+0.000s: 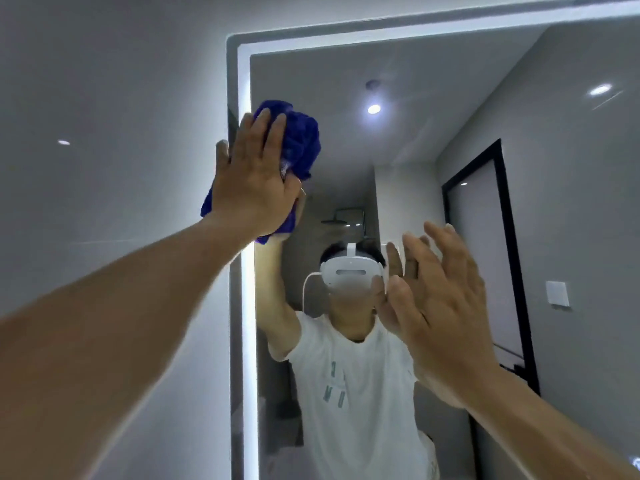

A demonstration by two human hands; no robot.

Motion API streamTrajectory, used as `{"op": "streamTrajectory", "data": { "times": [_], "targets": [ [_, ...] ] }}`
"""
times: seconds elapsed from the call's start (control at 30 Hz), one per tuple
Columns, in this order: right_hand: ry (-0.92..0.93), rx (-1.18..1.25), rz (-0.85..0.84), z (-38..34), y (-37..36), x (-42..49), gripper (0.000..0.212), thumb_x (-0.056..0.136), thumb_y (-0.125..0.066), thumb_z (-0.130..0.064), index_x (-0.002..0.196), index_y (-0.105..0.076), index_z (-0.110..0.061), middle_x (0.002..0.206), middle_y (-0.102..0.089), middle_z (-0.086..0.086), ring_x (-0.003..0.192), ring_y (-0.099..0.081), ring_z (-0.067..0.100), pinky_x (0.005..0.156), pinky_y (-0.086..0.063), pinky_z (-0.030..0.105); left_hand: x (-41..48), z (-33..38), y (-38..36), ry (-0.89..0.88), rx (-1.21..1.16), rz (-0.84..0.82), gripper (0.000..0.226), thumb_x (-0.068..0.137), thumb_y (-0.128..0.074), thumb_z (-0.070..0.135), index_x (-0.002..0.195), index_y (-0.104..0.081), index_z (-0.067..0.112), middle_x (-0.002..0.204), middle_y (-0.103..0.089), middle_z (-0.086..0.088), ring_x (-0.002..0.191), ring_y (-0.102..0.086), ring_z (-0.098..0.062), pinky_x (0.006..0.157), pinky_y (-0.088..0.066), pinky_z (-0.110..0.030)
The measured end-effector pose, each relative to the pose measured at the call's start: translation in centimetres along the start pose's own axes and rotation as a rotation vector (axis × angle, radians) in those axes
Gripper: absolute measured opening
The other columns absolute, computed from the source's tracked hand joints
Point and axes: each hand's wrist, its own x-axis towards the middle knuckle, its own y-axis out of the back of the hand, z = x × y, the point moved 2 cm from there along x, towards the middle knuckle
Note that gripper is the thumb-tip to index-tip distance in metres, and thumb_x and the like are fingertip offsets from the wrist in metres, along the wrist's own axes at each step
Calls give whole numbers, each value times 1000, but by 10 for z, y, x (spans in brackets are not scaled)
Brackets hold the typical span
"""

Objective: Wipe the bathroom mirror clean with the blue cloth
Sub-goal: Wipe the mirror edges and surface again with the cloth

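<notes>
The bathroom mirror (433,161) fills the right of the head view, with a lit white strip along its left and top edges. My left hand (254,178) presses the bunched blue cloth (301,140) flat against the mirror's upper left part, fingers straight and pointing up. The cloth sticks out above and below the palm. My right hand (436,306) is raised lower and to the right, fingers spread, at or very near the glass, holding nothing. Whether it touches the mirror I cannot tell.
A glossy grey wall (114,116) lies left of the mirror. The mirror reflects a person in a white T-shirt and headset, a dark-framed door (485,237), a wall switch (557,293) and ceiling spotlights.
</notes>
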Motion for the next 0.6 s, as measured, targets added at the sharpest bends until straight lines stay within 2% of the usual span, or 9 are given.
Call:
{"op": "streamTrajectory", "data": {
  "times": [0.07, 0.13, 0.23, 0.3, 0.37, 0.47, 0.53, 0.6],
  "targets": [
    [4, -59, -2, -2, -2, 5, 48, 95, -52, -31, 139, -45, -14, 152, -27, 4, 145, -21, 22, 110, -30, 51, -7, 21, 1, 224, -59, 32, 64, 97, -35, 37, 155, -15, 17, 162, -20, -7, 148, -18, -31, 116, -26, -52],
    [-13, -46, 28, -8, -2, 8, 48, 95, -49, -33, 139, -45, -14, 152, -28, 3, 144, -22, 22, 110, -30, 52, -35, 45, -3, 290, -102, 69, 63, 98, -31, 36, 155, -14, 16, 162, -18, -8, 149, -17, -31, 116, -27, -51],
    [-36, 14, 66, -19, 1, 9, 56, 91, -32, -44, 139, -46, -18, 154, -27, -2, 146, -17, 15, 114, -26, 47, -95, 70, -12, 60, -105, 13, 63, 98, -33, 36, 155, -18, 15, 162, -19, -9, 149, -17, -30, 116, -27, -52],
    [-14, -6, 54, -23, 2, 7, 60, 90, -27, -47, 140, -46, -20, 156, -25, -4, 147, -12, 11, 117, -21, 43, -117, 68, -17, -140, -69, -37, 62, 99, -37, 40, 154, -23, 16, 161, -24, -8, 148, -21, -30, 115, -28, -53],
    [6, -35, 36, -21, 5, 7, 60, 91, -25, -47, 141, -45, -21, 156, -24, -5, 148, -9, 10, 118, -18, 42, -109, 59, -19, -264, -29, -63, 61, 99, -41, 40, 153, -28, 16, 160, -28, -8, 147, -24, -30, 111, -33, -55],
    [19, -42, 45, -14, 13, 13, 58, 92, -26, -45, 141, -44, -21, 156, -23, -6, 148, -8, 10, 118, -17, 40, -68, 58, -13, -241, -48, -109, 61, 97, -38, 39, 153, -28, 18, 160, -26, -6, 149, -21, -28, 112, -32, -54],
    [31, -51, 67, -6, 17, 17, 57, 92, -27, -45, 141, -45, -21, 156, -24, -5, 148, -9, 10, 118, -18, 39, -34, 72, -10, -175, -53, -119, 64, 96, -24, 45, 155, -17, 20, 163, -15, -5, 151, -11, -26, 117, -23, -52],
    [45, -59, 89, 5, 22, 22, 54, 93, -29, -43, 139, -46, -21, 155, -26, -4, 148, -12, 12, 116, -21, 40, 0, 91, -10, -128, -47, -93, 64, 97, -19, 47, 156, -7, 23, 165, -6, -3, 151, -5, -25, 120, -16, -49]
  ]
}}
